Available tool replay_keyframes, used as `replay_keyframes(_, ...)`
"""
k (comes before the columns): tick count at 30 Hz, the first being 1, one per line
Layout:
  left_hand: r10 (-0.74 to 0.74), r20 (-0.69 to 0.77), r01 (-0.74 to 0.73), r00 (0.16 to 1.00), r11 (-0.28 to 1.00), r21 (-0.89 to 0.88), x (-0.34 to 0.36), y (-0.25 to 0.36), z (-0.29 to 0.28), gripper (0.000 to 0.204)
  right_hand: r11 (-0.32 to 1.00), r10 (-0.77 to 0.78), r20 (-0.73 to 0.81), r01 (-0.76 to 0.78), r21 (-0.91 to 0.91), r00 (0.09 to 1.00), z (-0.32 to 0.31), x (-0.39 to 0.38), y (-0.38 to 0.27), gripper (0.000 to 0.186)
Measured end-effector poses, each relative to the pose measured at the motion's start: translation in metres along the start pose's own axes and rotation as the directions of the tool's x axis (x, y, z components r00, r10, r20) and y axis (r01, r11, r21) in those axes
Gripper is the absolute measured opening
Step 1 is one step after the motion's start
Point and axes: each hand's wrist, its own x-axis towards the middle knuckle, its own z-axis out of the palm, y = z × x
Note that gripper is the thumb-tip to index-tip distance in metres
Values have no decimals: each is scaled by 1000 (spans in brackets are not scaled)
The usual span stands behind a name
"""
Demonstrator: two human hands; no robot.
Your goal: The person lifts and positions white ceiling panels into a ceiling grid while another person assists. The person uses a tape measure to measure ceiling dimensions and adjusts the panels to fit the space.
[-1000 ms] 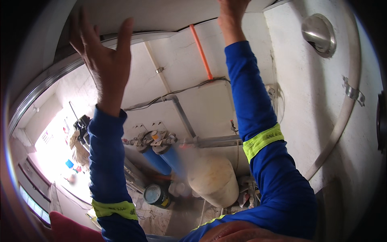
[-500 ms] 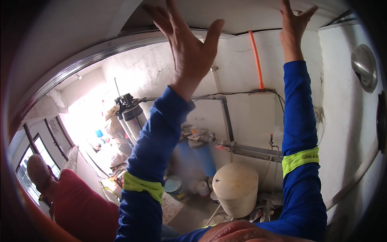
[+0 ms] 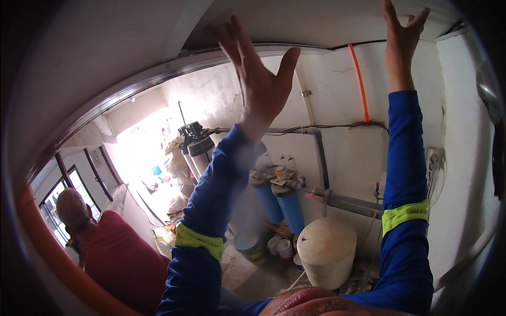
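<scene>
Both my arms reach up in blue sleeves with yellow-green bands. My left hand [image 3: 263,79] is open, fingers spread and thumb apart, just under a pale ceiling panel [image 3: 295,21]. Whether its fingertips touch the panel I cannot tell. Farther right, my right hand [image 3: 401,42] is raised to the same panel with its fingers apart and nothing visible in it; some fingers are hidden. A shiny metal ceiling channel [image 3: 147,77] curves in from the left and passes behind my left hand. An orange conduit [image 3: 359,84] runs down the wall between my hands.
A person in a red shirt [image 3: 121,258] is at lower left, beside a thick orange tube [image 3: 52,247]. Blue filter housings [image 3: 289,210], grey pipes [image 3: 348,203] and a cream tank [image 3: 327,247] stand below. A wall outlet [image 3: 433,158] is at right.
The view has shifted, so the room sits farther right and lower in the picture. Both hands stay raised and spread at the ceiling panel. The person in red shows more fully.
</scene>
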Motion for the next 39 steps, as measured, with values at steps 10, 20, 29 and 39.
replay_keyframes(10, 79, 279, -94, 957, 995, 42, -56, 31, -30, 108, 981, 63, 150, -88, 173, 987, -33, -12, 21, 124)
replay_keyframes(20, -49, 435, 53, 899, 999, 3, -54, 28, -94, 91, 913, 221, 246, -289, 287, 944, -49, 5, 43, 106)
replay_keyframes(29, 404, 161, -433, 901, 811, 393, 27, 24, -51, 91, 883, 287, 267, -362, 300, 920, -33, 40, 76, 112)
replay_keyframes(39, 382, 38, -356, 923, 816, 456, 30, 24, -35, 88, 923, 211, 99, -231, 307, 973, -47, 20, 3, 118)
